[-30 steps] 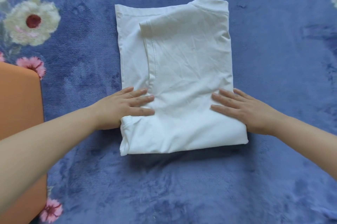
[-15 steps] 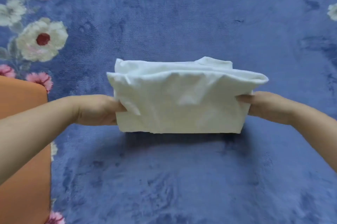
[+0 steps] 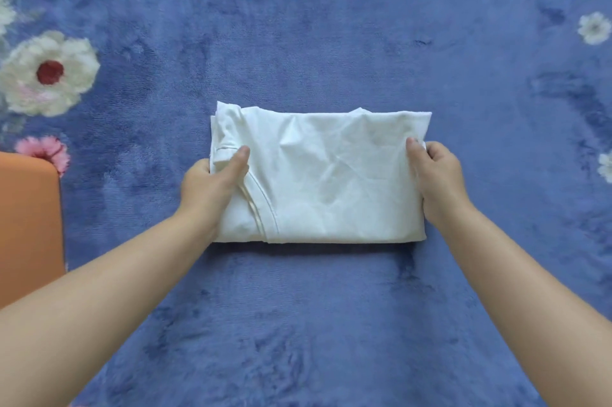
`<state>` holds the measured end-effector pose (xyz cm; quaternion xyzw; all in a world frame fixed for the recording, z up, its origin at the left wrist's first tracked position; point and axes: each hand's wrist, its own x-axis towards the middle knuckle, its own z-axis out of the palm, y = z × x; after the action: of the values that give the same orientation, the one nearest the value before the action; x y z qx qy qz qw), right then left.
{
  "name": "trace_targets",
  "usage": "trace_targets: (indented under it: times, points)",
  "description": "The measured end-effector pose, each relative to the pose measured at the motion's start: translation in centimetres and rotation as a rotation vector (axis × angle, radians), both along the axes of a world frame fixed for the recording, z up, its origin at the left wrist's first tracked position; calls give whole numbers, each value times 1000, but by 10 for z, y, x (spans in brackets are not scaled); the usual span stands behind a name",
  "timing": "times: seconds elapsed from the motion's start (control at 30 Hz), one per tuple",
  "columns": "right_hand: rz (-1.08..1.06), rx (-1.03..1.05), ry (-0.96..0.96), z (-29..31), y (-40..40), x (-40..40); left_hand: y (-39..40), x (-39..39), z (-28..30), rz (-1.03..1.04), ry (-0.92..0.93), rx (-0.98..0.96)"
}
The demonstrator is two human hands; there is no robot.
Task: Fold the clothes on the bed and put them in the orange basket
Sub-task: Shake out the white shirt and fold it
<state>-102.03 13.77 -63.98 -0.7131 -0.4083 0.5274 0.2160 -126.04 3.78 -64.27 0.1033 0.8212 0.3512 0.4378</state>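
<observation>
A white T-shirt [image 3: 324,174] lies folded into a compact rectangle in the middle of the blue bed cover. My left hand [image 3: 212,184] grips its left edge, thumb on top and fingers hidden under the cloth. On the opposite edge my right hand [image 3: 437,178] holds the shirt the same way, thumb on top. A corner of the orange basket [image 3: 28,227] shows at the left edge of the view, below and to the left of the shirt.
The blue plush bed cover [image 3: 314,25] with white and pink flower prints fills the view. Open cover lies all round the shirt. No other clothes are in sight.
The shirt lay as a long rectangle under my flat hands. Both hands then took its near end, lifted it and folded it over to half its length.
</observation>
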Motion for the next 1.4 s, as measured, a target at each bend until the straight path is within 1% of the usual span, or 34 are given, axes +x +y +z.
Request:
trace_targets:
  times: [0.07,0.13,0.17,0.23,0.3,0.33,0.4,0.47,0.5,0.57,0.6,0.63,0.67,0.73,0.77,0.8,0.83,0.9,0.93,0.97,1.07,1.13,1.17,1.3,1.4]
  points:
    - [-71,10,104,2,11,-5,8,-4,-5,19,64,-44]
    - [-69,36,151,1,20,-6,14,-9,-10,-25,167,-79]
    - [-40,63,121,-2,24,-6,17,-10,-10,-22,212,-78]
    - [34,147,-21,-6,29,-8,21,-13,-10,-35,301,-67]
    - [89,223,-184,-12,32,-11,22,-17,-13,-102,337,1]
    - [106,244,-234,-14,34,-13,20,-19,-15,-121,336,20]
    - [149,241,-325,-21,37,-15,15,-25,-23,-111,324,38]
    - [195,207,-451,-28,40,-17,14,-29,-27,-90,353,13]
    - [202,196,-504,-29,41,-19,16,-28,-27,-82,389,-24]
    - [163,192,-536,-29,42,-21,22,-23,-25,-25,485,-78]
    - [148,214,-544,-28,40,-21,24,-21,-22,-5,553,-62]
    - [159,285,-563,-25,36,-20,25,-19,-19,-23,665,17]
    - [201,420,-586,-24,30,-19,26,-15,-15,-115,791,152]
    - [383,762,-616,-24,16,-20,26,-7,-12,-399,1028,394]
    - [491,905,-627,-27,9,-18,29,-4,-12,-534,1085,442]
    - [577,983,-626,-31,5,-19,33,-5,-13,-626,1094,422]
    - [620,995,-624,-34,3,-21,39,-7,-11,-655,1049,337]
    - [612,914,-645,-33,7,-23,52,-20,-6,-571,893,119]
    - [592,859,-651,-31,12,-23,57,-30,-6,-539,860,49]
    - [577,824,-650,-30,20,-24,60,-39,-8,-561,848,11]
    - [609,854,-642,-33,43,-21,57,-54,-8,-734,882,13]
    - [689,892,-653,-38,53,-19,54,-60,-8,-766,846,40]
    - [724,900,-664,-40,56,-18,56,-62,-9,-766,837,25]
    - [784,900,-760,-49,64,-21,64,-69,-23,-841,876,-136]
    - [707,858,-801,-49,61,-27,70,-61,-28,-866,942,-235]
